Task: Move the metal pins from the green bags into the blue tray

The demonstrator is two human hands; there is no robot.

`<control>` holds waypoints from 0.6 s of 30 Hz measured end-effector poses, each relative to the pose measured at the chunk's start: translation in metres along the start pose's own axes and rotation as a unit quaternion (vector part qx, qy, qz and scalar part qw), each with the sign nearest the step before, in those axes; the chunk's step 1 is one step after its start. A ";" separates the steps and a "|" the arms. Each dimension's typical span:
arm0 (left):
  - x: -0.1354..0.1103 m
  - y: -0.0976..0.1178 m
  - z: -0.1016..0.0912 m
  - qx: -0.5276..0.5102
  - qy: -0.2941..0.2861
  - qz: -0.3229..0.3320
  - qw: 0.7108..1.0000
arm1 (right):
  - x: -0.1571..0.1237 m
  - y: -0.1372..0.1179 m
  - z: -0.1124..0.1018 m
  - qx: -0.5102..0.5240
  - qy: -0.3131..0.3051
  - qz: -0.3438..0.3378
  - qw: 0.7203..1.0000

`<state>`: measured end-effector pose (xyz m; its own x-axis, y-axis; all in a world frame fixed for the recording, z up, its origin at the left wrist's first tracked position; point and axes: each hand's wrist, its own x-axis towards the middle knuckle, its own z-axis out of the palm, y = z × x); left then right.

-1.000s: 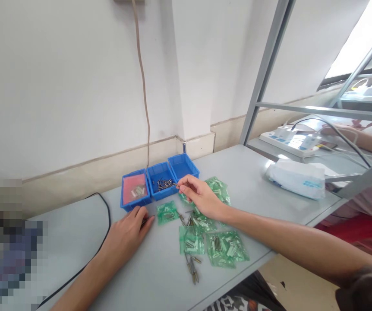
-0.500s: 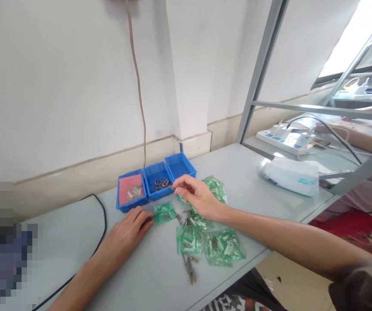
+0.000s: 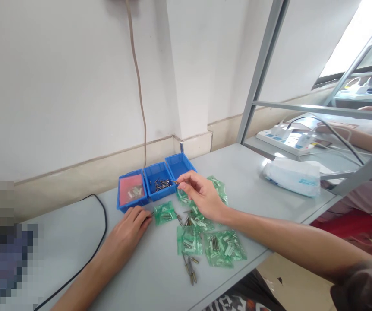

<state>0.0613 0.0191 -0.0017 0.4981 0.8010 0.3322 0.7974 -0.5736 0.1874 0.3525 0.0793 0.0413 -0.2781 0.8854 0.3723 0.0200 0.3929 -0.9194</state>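
My right hand (image 3: pixel 202 194) is closed in a pinch on a thin metal pin (image 3: pixel 174 182), held near the right edge of the middle blue bin (image 3: pixel 155 169). Loose dark metal pins (image 3: pixel 162 185) lie in that bin. My left hand (image 3: pixel 132 226) rests on the table by the front of the left bin, its fingers curled together; what they hold, if anything, is hidden. Just right of its fingertips lies a small green plastic bag (image 3: pixel 164 213) of metal parts. More green bags (image 3: pixel 189 240) lie below and behind my right hand. Loose metal rods (image 3: pixel 190 268) sit nearest me.
The left blue bin (image 3: pixel 120 194) has a pink lining with a bag on it; another blue bin (image 3: pixel 180 163) stands at right. A black cable (image 3: pixel 103 216) runs along the left. A white packet (image 3: pixel 291 176) lies by the grey shelf frame (image 3: pixel 260 71). Another person's arm (image 3: pixel 364 138) shows beyond.
My right hand has moved slightly right with the pin. My left fingers have drawn in a little, and the dark gap under them no longer shows.
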 end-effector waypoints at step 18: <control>-0.003 -0.006 0.007 0.004 0.030 -0.008 1.000 | 0.001 0.002 0.001 -0.010 0.019 -0.018 1.000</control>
<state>0.0576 0.0217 -0.0107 0.4644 0.7980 0.3842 0.8076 -0.5596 0.1862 0.3516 0.0803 0.0398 -0.2433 0.8787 0.4106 0.0295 0.4299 -0.9024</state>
